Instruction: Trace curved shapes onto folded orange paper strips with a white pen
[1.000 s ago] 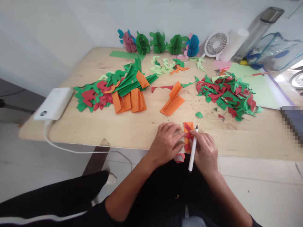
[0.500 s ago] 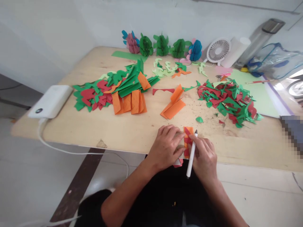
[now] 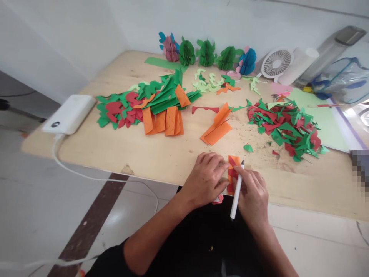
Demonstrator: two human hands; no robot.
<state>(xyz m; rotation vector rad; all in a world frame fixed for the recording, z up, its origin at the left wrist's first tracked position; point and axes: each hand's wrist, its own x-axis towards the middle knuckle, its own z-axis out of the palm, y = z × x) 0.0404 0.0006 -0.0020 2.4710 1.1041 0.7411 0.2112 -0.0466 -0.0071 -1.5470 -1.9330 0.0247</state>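
Observation:
At the table's front edge lies an orange paper strip (image 3: 233,159) with a red cut shape (image 3: 233,173) on top of it. My left hand (image 3: 208,179) rests beside the strip, its thumb and fingertips pressing the left edge. My right hand (image 3: 253,192) is on the other side, closed around a white pen (image 3: 236,196) whose dark tip points away from me; its fingertips also touch the red shape. Below my left palm, a bit of pinkish-red paper (image 3: 219,199) pokes out over the table edge.
Folded orange strips (image 3: 217,132) lie ahead of my hands. Green and red cutouts (image 3: 115,109) are at the left near a white power bank (image 3: 69,114); a scrap heap (image 3: 288,129) is at the right. Paper figures (image 3: 206,53) and a fan (image 3: 277,63) stand along the wall.
The whole view has shifted a little, with table items appearing further right. Both hands keep nearly the same hold on the strip and pen.

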